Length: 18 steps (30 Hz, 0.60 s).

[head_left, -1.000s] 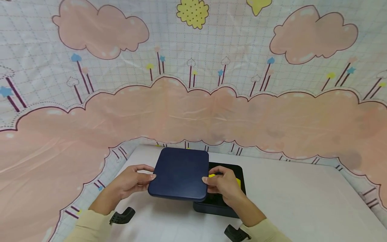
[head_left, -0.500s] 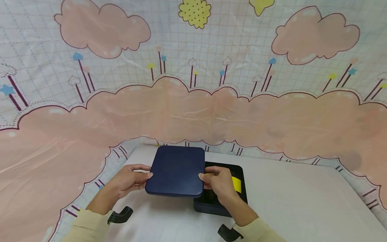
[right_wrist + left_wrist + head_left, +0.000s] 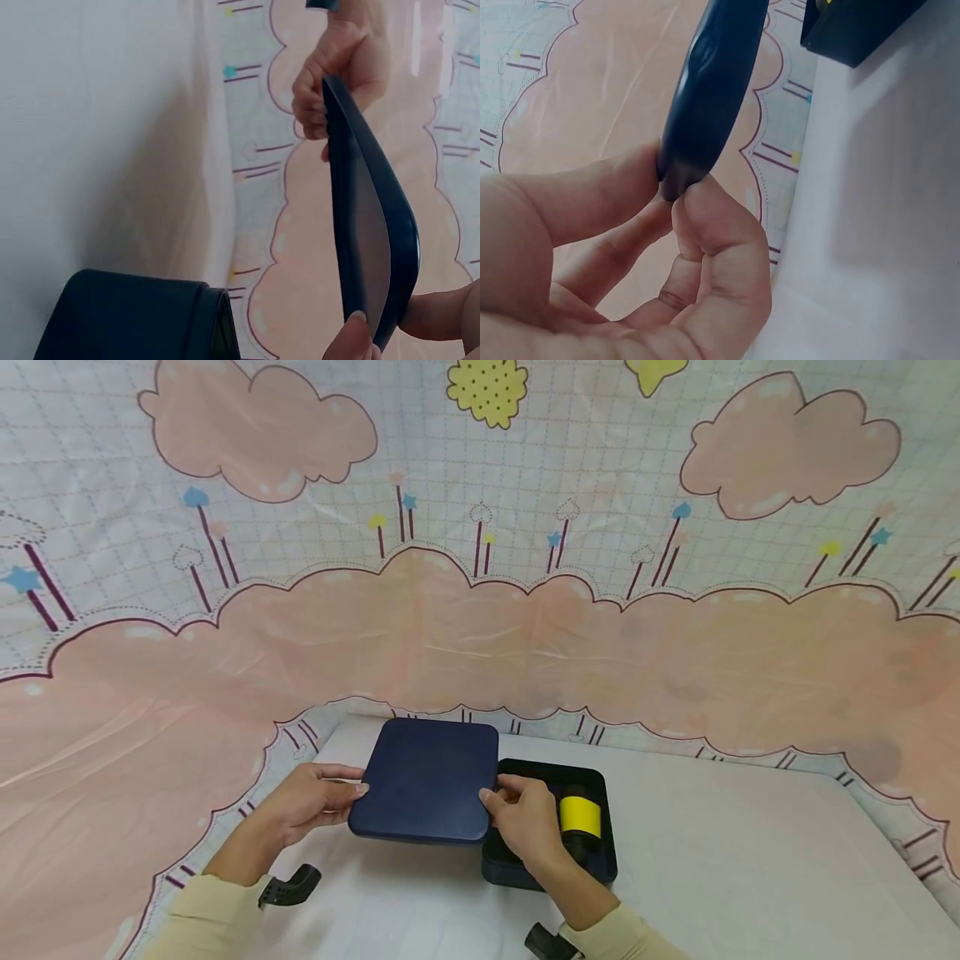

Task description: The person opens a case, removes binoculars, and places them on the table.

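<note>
Between my two hands is a dark blue square lid (image 3: 424, 780), held above the table and to the left of its box. My left hand (image 3: 309, 802) pinches the lid's left edge; in the left wrist view thumb and fingers (image 3: 727, 247) close on its rim. On the opposite edge, my right hand (image 3: 525, 818) grips with the thumb on top. The right wrist view shows the lid (image 3: 375, 225) almost edge-on. The dark box (image 3: 555, 767) sits uncovered on the table, partly behind my right hand. Inside lies a black cylindrical object with a yellow band (image 3: 580, 817).
The white table (image 3: 735, 843) stretches out to the right of the box. Behind and around it hangs a patterned cloth (image 3: 480, 643) with pink clouds. A black wrist mount (image 3: 291, 887) sits at my left sleeve, another (image 3: 550, 942) at the right.
Both hands have carried the lid left and slightly away from the box. More of the box's inside and the yellow-banded object now shows. The box has stayed in place.
</note>
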Motion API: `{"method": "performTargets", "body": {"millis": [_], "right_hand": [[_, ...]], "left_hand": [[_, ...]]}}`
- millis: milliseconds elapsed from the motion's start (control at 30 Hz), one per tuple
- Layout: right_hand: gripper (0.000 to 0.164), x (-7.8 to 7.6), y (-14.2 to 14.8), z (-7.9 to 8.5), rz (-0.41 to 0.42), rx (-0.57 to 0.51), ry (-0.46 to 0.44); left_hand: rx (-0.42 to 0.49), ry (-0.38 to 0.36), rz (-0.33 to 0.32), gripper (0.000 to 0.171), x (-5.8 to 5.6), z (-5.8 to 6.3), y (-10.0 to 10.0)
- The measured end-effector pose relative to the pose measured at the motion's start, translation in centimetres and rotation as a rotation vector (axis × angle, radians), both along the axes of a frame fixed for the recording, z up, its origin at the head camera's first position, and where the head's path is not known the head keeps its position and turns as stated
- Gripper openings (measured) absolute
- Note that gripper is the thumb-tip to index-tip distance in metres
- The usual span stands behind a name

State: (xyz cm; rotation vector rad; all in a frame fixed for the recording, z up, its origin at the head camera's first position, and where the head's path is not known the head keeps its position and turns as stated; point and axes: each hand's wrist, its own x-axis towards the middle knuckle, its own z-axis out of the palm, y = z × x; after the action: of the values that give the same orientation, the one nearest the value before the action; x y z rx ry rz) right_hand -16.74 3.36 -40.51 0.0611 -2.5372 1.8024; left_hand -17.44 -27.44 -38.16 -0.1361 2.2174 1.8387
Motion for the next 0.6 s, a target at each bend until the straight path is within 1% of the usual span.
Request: {"method": "performTargets", "body": {"millis": [133,367,600], "right_hand": [[0.047,0.2,-0.4,0.2,0.022,-0.023,-0.008],[0.057,0.4,-1.0,0.4,0.038,-0.073,-0.076],[0.064,0.8,-1.8,0.3,0.045,-0.049,-0.077]], "left_hand": [[-0.002,0.001,-0.015,0.053,-0.1,-0.1,-0.4],[-0.024,-0.007,-0.015,0.051,-0.1,-0.5,-1.1],[-0.048,-0.007,-0.019,0.050,-0.3,-0.6,-1.6]]}}
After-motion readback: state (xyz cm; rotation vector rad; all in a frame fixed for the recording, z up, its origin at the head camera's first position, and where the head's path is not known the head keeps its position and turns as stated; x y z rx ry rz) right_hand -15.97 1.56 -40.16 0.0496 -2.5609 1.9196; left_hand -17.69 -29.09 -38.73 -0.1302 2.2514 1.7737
